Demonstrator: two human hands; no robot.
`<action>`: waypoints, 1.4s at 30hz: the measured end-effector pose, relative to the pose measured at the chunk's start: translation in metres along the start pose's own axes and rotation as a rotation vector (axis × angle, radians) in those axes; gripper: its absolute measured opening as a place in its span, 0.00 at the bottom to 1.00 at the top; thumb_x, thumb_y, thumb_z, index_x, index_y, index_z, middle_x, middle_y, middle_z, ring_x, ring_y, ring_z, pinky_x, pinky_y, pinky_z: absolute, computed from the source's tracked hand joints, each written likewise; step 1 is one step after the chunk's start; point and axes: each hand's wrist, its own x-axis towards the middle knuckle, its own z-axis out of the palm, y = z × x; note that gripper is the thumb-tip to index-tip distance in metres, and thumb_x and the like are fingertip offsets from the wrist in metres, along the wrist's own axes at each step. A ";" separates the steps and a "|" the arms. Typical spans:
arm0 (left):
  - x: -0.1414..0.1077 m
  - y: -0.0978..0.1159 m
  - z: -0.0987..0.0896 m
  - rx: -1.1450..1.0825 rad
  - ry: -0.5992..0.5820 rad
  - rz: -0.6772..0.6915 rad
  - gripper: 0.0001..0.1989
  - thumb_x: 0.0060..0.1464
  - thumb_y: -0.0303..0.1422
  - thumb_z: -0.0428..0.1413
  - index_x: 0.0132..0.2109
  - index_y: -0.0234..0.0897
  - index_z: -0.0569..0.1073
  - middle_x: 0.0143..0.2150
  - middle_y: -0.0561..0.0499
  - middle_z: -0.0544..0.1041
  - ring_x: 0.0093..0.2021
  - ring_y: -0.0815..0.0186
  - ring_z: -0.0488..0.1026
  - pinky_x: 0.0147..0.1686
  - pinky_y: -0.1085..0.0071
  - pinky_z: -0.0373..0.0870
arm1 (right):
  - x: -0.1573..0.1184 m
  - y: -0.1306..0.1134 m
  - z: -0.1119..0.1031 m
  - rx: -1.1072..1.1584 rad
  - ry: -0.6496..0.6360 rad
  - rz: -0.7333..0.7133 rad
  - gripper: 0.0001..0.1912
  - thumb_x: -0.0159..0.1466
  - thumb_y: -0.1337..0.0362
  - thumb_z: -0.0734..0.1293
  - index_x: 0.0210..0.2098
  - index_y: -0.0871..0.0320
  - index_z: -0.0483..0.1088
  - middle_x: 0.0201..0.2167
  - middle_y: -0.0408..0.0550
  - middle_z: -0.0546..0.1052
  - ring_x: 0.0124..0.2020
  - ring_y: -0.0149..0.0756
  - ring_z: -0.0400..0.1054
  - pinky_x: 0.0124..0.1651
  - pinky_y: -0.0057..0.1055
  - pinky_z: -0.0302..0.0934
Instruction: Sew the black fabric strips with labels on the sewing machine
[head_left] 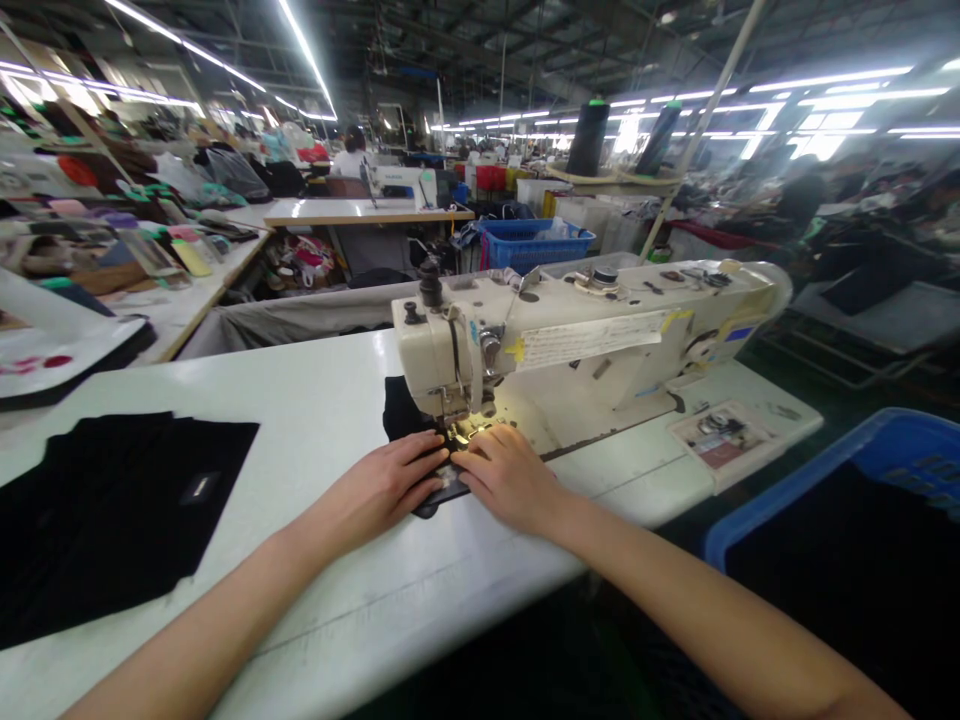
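A cream sewing machine (592, 340) stands on a white table (322, 400). A small black fabric piece (401, 410) lies under its needle, lit by the machine's lamp. My left hand (394, 485) rests flat on the near left part of the fabric, fingers together and pointing at the needle. My right hand (506, 475) presses the fabric down just right of the needle, fingers flat. Both hands touch the fabric and nearly meet in front of the presser foot. The fabric under the hands is mostly hidden.
A stack of black fabric pieces (105, 510) lies on the table at the left. A blue plastic bin (847, 540) with dark cloth stands at the lower right. Two thread cones (589, 138) rise behind the machine. Other tables and a blue crate (532, 243) fill the background.
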 end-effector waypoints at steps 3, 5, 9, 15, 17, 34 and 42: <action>0.002 -0.007 0.001 -0.013 -0.008 -0.016 0.19 0.69 0.38 0.46 0.56 0.35 0.75 0.60 0.39 0.73 0.58 0.57 0.73 0.59 0.58 0.73 | 0.004 0.002 0.003 -0.027 0.009 0.005 0.10 0.69 0.63 0.67 0.48 0.57 0.74 0.40 0.50 0.74 0.44 0.45 0.65 0.50 0.42 0.59; 0.004 -0.011 0.002 -0.025 -0.006 -0.020 0.19 0.70 0.38 0.46 0.57 0.36 0.75 0.61 0.40 0.73 0.59 0.58 0.72 0.59 0.59 0.72 | 0.005 0.003 0.004 -0.042 0.015 0.006 0.09 0.69 0.63 0.67 0.48 0.57 0.74 0.40 0.50 0.74 0.44 0.45 0.64 0.50 0.42 0.59; 0.009 -0.019 0.002 -0.046 0.000 -0.020 0.19 0.70 0.38 0.45 0.57 0.35 0.74 0.60 0.41 0.73 0.59 0.58 0.72 0.59 0.59 0.72 | 0.004 0.003 0.004 -0.052 0.027 -0.009 0.09 0.69 0.63 0.67 0.47 0.57 0.73 0.40 0.50 0.74 0.43 0.45 0.64 0.50 0.43 0.59; 0.012 -0.022 0.003 -0.059 -0.005 -0.041 0.20 0.70 0.38 0.45 0.57 0.34 0.74 0.57 0.39 0.74 0.55 0.58 0.74 0.56 0.60 0.75 | -0.009 -0.004 -0.002 -0.035 0.019 -0.012 0.09 0.69 0.63 0.66 0.47 0.58 0.73 0.40 0.50 0.74 0.44 0.44 0.64 0.55 0.45 0.58; 0.011 -0.022 0.003 -0.056 0.006 -0.045 0.19 0.69 0.38 0.45 0.57 0.34 0.74 0.57 0.40 0.74 0.55 0.58 0.74 0.56 0.60 0.74 | -0.015 -0.006 -0.003 -0.022 0.016 -0.007 0.09 0.69 0.62 0.66 0.47 0.58 0.72 0.41 0.51 0.74 0.45 0.44 0.64 0.55 0.45 0.58; 0.013 -0.021 0.002 -0.085 0.020 -0.062 0.19 0.69 0.38 0.46 0.57 0.37 0.75 0.55 0.41 0.74 0.52 0.58 0.74 0.54 0.60 0.75 | -0.020 -0.007 -0.002 0.052 0.039 0.022 0.09 0.69 0.64 0.67 0.47 0.60 0.73 0.44 0.51 0.74 0.46 0.45 0.64 0.54 0.44 0.60; 0.015 -0.022 0.000 -0.088 0.049 -0.034 0.19 0.69 0.38 0.46 0.56 0.37 0.76 0.53 0.42 0.76 0.50 0.59 0.75 0.51 0.62 0.76 | -0.020 -0.007 -0.002 0.057 0.042 0.020 0.08 0.69 0.64 0.66 0.47 0.59 0.73 0.43 0.52 0.74 0.46 0.44 0.65 0.53 0.44 0.60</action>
